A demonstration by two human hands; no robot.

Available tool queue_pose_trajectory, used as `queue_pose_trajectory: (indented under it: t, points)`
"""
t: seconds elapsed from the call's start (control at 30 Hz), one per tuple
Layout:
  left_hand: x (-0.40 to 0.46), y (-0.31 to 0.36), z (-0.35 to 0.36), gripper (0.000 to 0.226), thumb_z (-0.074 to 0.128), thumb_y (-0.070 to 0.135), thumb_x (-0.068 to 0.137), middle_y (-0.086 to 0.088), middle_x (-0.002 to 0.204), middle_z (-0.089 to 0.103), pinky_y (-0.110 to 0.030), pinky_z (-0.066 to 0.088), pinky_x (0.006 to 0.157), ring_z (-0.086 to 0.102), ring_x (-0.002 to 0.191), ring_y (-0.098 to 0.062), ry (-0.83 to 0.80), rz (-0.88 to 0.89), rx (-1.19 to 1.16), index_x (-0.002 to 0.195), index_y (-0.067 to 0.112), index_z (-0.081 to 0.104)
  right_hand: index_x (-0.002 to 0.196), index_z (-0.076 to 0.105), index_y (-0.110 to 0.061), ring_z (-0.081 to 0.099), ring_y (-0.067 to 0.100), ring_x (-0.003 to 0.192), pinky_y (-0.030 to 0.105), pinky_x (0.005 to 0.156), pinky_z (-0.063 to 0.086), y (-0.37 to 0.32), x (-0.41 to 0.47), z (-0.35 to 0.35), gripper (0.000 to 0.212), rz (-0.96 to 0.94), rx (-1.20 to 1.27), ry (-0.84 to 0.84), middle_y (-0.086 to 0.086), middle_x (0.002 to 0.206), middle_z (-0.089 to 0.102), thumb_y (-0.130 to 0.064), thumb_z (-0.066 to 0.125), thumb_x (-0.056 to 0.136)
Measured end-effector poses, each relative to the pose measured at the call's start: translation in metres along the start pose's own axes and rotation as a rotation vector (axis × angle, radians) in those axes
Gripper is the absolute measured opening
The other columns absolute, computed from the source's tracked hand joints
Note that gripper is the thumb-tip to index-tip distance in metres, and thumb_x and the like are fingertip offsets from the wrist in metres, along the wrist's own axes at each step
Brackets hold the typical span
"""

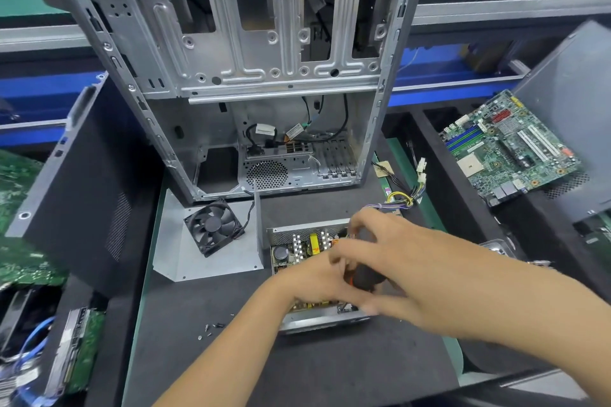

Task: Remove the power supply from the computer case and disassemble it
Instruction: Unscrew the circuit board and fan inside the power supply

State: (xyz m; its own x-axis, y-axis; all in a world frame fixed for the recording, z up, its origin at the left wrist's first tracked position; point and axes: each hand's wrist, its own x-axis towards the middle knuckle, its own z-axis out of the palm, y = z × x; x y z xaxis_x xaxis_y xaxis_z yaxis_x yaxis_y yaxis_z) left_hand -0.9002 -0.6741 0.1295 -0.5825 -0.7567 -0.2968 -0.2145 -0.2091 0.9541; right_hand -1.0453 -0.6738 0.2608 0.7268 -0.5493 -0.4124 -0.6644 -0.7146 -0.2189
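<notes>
The power supply [299,249] lies open on the black mat in front of the computer case [231,76], its circuit board with capacitor and heatsinks exposed. Its metal cover [185,251] lies to the left with the black fan [213,226] on it. My right hand [390,261] grips a screwdriver [363,276] with a black and orange handle over the board. My left hand [317,277] rests on the supply beside the screwdriver, fingers curled toward the tool; motion blur hides whether it holds it. The supply's cable bundle [401,200] trails off to the upper right.
Loose screws [210,329] lie on the mat at the lower left of the supply. A motherboard [509,149] sits in the right bin. Green boards and a drive with blue cables [76,357] fill the left bins. A black side panel [86,182] leans at the left.
</notes>
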Motion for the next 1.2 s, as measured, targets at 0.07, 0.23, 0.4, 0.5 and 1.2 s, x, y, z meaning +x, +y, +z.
queue_pose_trajectory:
  t: [0.07, 0.23, 0.4, 0.5, 1.2]
  points:
    - [0.002, 0.000, 0.000, 0.030, 0.068, -0.003, 0.079, 0.024, 0.056, 0.056, -0.004, 0.036, 0.053, 0.049, 0.054, 0.008, 0.005, 0.028, 0.015, 0.074, 0.021, 0.049, 0.117, 0.035, -0.034, 0.054, 0.021, 0.098, 0.033, 0.071, 0.047, -0.003, 0.007, 0.000, 0.055, 0.124, -0.132, 0.054, -0.003, 0.111, 0.042, -0.074, 0.040, 0.080]
    - [0.000, 0.008, 0.002, 0.039, 0.069, -0.007, 0.079, 0.024, 0.064, 0.060, -0.005, 0.041, 0.063, 0.052, 0.064, 0.009, -0.073, 0.023, -0.079, 0.070, 0.031, 0.065, 0.119, 0.043, -0.020, 0.056, 0.026, 0.101, 0.031, 0.063, 0.032, -0.008, 0.016, 0.008, 0.037, 0.177, -0.354, 0.030, 0.003, 0.106, 0.050, -0.049, 0.047, 0.095]
    - [0.000, 0.001, 0.001, 0.034, 0.071, 0.007, 0.077, 0.023, 0.060, 0.057, -0.007, 0.041, 0.058, 0.050, 0.059, 0.009, -0.042, 0.034, -0.017, 0.068, 0.038, 0.061, 0.115, 0.029, -0.041, 0.035, 0.014, 0.100, 0.028, 0.070, 0.041, -0.002, 0.001, 0.002, 0.039, -0.018, -0.045, -0.050, -0.006, 0.116, 0.026, -0.038, 0.058, 0.089]
    - [0.001, 0.000, 0.001, 0.016, 0.070, 0.008, 0.074, 0.017, 0.060, 0.058, -0.014, 0.041, 0.057, 0.050, 0.061, 0.001, -0.023, 0.033, 0.004, 0.075, 0.023, 0.065, 0.119, 0.034, -0.030, 0.054, 0.021, 0.099, 0.033, 0.069, 0.044, -0.004, 0.010, 0.005, 0.059, 0.167, -0.186, 0.025, -0.003, 0.110, 0.042, -0.074, 0.044, 0.080]
    - [-0.011, -0.011, -0.028, 0.050, 0.072, -0.012, 0.078, 0.012, 0.101, 0.059, -0.026, 0.041, 0.107, 0.059, 0.107, -0.007, -0.009, 0.100, -0.073, 0.111, 0.025, 0.062, 0.123, 0.041, -0.040, 0.053, 0.019, 0.098, 0.035, 0.083, 0.048, 0.010, 0.014, 0.014, 0.030, 0.151, 0.071, 0.015, -0.007, 0.097, 0.037, -0.030, 0.050, 0.096]
